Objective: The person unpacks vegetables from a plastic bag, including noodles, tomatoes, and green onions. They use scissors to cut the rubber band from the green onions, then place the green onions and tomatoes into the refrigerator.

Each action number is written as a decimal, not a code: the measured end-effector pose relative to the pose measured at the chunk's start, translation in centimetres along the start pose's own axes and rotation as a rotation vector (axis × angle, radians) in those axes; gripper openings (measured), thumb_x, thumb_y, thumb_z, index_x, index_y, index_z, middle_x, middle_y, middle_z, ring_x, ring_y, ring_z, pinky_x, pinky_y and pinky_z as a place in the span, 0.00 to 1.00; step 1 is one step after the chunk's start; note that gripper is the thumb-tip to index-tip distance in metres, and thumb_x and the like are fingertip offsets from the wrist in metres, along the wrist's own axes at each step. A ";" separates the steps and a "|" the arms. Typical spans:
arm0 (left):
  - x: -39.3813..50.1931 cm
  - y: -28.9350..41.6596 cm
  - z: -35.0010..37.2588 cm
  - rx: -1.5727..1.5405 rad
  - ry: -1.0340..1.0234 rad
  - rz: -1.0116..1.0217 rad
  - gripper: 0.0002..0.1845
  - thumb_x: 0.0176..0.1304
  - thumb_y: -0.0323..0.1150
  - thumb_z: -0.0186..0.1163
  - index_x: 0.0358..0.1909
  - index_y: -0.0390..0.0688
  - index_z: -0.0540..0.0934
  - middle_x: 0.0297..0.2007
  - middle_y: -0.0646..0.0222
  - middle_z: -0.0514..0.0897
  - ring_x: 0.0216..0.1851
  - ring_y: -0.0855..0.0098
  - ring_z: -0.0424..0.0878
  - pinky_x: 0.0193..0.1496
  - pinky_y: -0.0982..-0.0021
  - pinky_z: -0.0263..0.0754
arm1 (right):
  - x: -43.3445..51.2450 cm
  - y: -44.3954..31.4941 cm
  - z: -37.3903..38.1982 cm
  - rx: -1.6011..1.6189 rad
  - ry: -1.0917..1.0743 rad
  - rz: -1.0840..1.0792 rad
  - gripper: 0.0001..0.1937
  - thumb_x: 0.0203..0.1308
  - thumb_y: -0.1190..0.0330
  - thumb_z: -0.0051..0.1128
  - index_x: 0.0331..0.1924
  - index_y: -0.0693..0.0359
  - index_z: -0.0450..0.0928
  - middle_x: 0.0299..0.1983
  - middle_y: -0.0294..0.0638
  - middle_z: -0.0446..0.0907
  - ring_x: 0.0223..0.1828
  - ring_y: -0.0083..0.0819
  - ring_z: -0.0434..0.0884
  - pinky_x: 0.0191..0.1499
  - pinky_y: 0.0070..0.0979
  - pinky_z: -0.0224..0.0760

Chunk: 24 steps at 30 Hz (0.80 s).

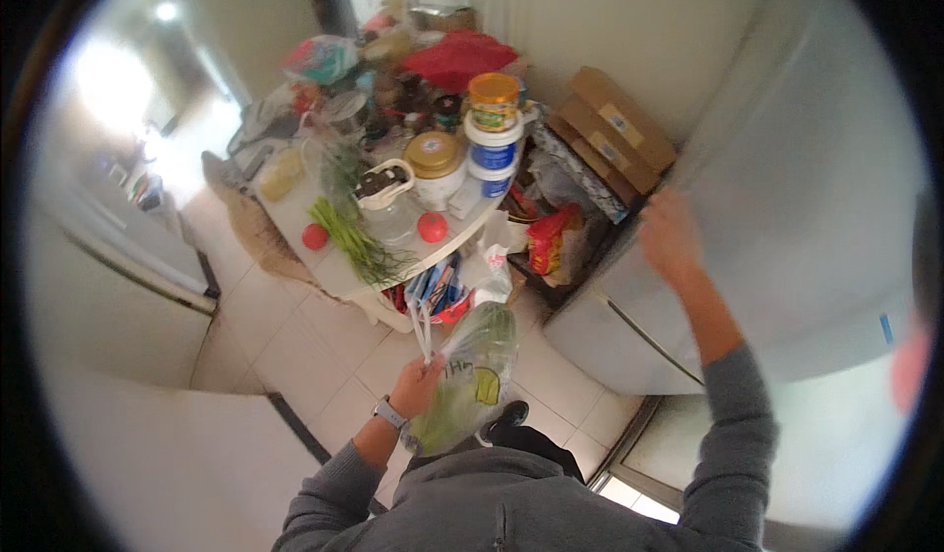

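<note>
My left hand (pixel 417 388), with a watch on its wrist, grips the gathered white handles of a clear plastic bag (pixel 479 353). Green leafy vegetables fill the bag, which hangs in front of my body and bears writing. My right hand (pixel 670 235) is raised at the near edge of a light grey refrigerator (pixel 796 257). Motion blurs its fingers, so whether they grip the edge cannot be made out.
Ahead stands a crowded white table (pixel 324 264) with green stalks (pixel 350 242), two tomatoes (pixel 433 227), a glass jug (pixel 391 216), a gold-lidded jar (pixel 435 165) and stacked tubs (pixel 493 146). Cardboard boxes (pixel 612 135) lie between table and refrigerator. Bags sit under the table.
</note>
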State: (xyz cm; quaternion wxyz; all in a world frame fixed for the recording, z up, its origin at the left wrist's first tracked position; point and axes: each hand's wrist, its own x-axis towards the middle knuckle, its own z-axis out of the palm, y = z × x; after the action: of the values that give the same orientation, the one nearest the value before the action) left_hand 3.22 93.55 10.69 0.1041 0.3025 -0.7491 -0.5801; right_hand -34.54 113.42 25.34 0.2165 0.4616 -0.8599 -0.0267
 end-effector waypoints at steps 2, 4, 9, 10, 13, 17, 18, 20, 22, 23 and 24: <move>0.6 0.8 -0.8 -0.044 0.018 -0.113 0.18 0.61 0.42 0.60 0.35 0.34 0.76 0.24 0.68 0.80 0.26 0.75 0.75 0.29 0.67 0.67 | 4.1 2.9 0.9 -0.399 -0.165 -0.054 0.16 0.60 0.64 0.49 0.47 0.64 0.77 0.52 0.46 0.73 0.61 0.42 0.64 0.64 0.42 0.51; 1.1 1.9 -1.8 0.091 0.010 -0.163 0.19 0.57 0.43 0.63 0.35 0.34 0.78 0.27 0.71 0.81 0.29 0.80 0.75 0.30 0.69 0.68 | 6.5 3.5 2.3 -0.533 -0.499 -0.007 0.16 0.60 0.64 0.48 0.48 0.63 0.78 0.52 0.45 0.73 0.60 0.41 0.64 0.62 0.39 0.53; 3.8 3.0 -2.7 0.008 0.055 -0.042 0.16 0.55 0.38 0.64 0.37 0.34 0.79 0.28 0.65 0.83 0.30 0.73 0.78 0.36 0.68 0.72 | 7.8 3.7 4.5 -0.605 -0.586 0.085 0.15 0.60 0.64 0.48 0.47 0.59 0.79 0.51 0.42 0.73 0.55 0.39 0.66 0.57 0.35 0.55; 4.6 2.7 -2.9 0.008 0.047 -0.003 0.16 0.56 0.37 0.64 0.37 0.34 0.79 0.28 0.64 0.83 0.30 0.71 0.79 0.37 0.68 0.72 | 7.5 3.5 4.6 -0.623 -0.540 0.067 0.14 0.59 0.64 0.48 0.46 0.58 0.80 0.48 0.41 0.74 0.53 0.37 0.67 0.56 0.34 0.56; 7.7 1.1 -4.2 0.198 -0.052 -0.071 0.17 0.57 0.36 0.62 0.42 0.34 0.77 0.34 0.59 0.83 0.34 0.68 0.79 0.40 0.67 0.72 | 6.3 2.3 3.9 -0.661 -0.541 0.067 0.14 0.59 0.62 0.49 0.44 0.57 0.80 0.44 0.40 0.75 0.51 0.36 0.68 0.54 0.33 0.59; 12.7 0.0 -4.2 0.080 -0.059 0.197 0.17 0.59 0.33 0.59 0.48 0.36 0.73 0.31 0.62 0.80 0.32 0.67 0.76 0.40 0.66 0.71 | 0.4 -3.6 1.1 -0.372 -0.597 0.040 0.11 0.53 0.66 0.54 0.38 0.58 0.82 0.40 0.41 0.77 0.46 0.38 0.72 0.50 0.35 0.63; 14.0 0.3 -4.0 0.006 -0.078 0.212 0.17 0.59 0.32 0.58 0.49 0.37 0.72 0.30 0.64 0.79 0.31 0.67 0.75 0.39 0.66 0.70 | -2.3 -5.7 0.1 -0.354 -0.488 0.011 0.11 0.52 0.64 0.51 0.34 0.58 0.83 0.36 0.43 0.78 0.44 0.40 0.75 0.45 0.38 0.66; 16.1 1.7 -3.4 -0.149 -0.151 0.213 0.14 0.61 0.31 0.56 0.48 0.39 0.72 0.28 0.70 0.75 0.28 0.72 0.72 0.35 0.71 0.69 | -9.2 -11.3 -1.5 0.183 -0.432 0.136 0.13 0.54 0.59 0.49 0.29 0.59 0.81 0.28 0.46 0.81 0.32 0.44 0.81 0.35 0.42 0.72; 17.7 3.6 -3.1 -0.231 -0.315 0.099 0.13 0.63 0.30 0.55 0.48 0.40 0.72 0.27 0.75 0.74 0.26 0.77 0.70 0.31 0.75 0.67 | -16.8 -16.6 -2.7 0.500 -0.677 0.599 0.19 0.61 0.52 0.42 0.33 0.58 0.79 0.33 0.48 0.81 0.35 0.45 0.81 0.39 0.40 0.73; 18.3 4.7 -2.7 -0.298 -0.392 0.094 0.12 0.63 0.31 0.55 0.48 0.40 0.72 0.28 0.76 0.74 0.26 0.79 0.69 0.29 0.77 0.66 | -20.5 -19.0 -2.7 0.562 -0.791 0.890 0.17 0.58 0.53 0.49 0.37 0.58 0.78 0.37 0.45 0.81 0.38 0.42 0.81 0.41 0.38 0.74; 19.1 5.8 -2.0 -0.233 -0.415 0.067 0.15 0.64 0.34 0.57 0.50 0.41 0.71 0.30 0.77 0.74 0.27 0.83 0.72 0.27 0.79 0.70 | -24.3 -21.1 -2.9 0.636 -0.672 1.154 0.17 0.55 0.56 0.55 0.42 0.59 0.75 0.40 0.46 0.80 0.39 0.41 0.80 0.42 0.36 0.74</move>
State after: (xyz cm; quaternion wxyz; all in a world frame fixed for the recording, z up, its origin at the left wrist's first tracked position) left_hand -12.87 81.78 13.03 0.0014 0.1380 -0.6921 -0.7085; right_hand -5.16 121.35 14.35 -0.2233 -0.0564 -0.9519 0.2019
